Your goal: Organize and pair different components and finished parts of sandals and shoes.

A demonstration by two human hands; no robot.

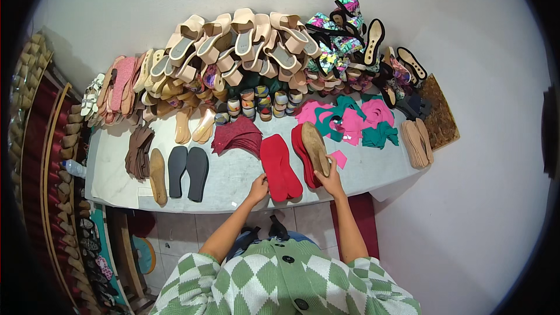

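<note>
Left hand: your left hand rests open on the flat red fabric insole stack.
Right hand: your right hand grips the tan sole on the bench.

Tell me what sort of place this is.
Most likely a small sandal-making workshop. On the worktable lie loose cut soles, such as a black pair and a red stack; finished beige sandals are heaped along the wall. The right hand holds a tan sole; the left hand touches the red stack.

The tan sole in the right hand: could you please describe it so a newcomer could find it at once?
On the grey worktable, look at the near edge, right of centre. There the right hand holds a tan sole over a red stack. It is the only tan piece among red ones.
</note>
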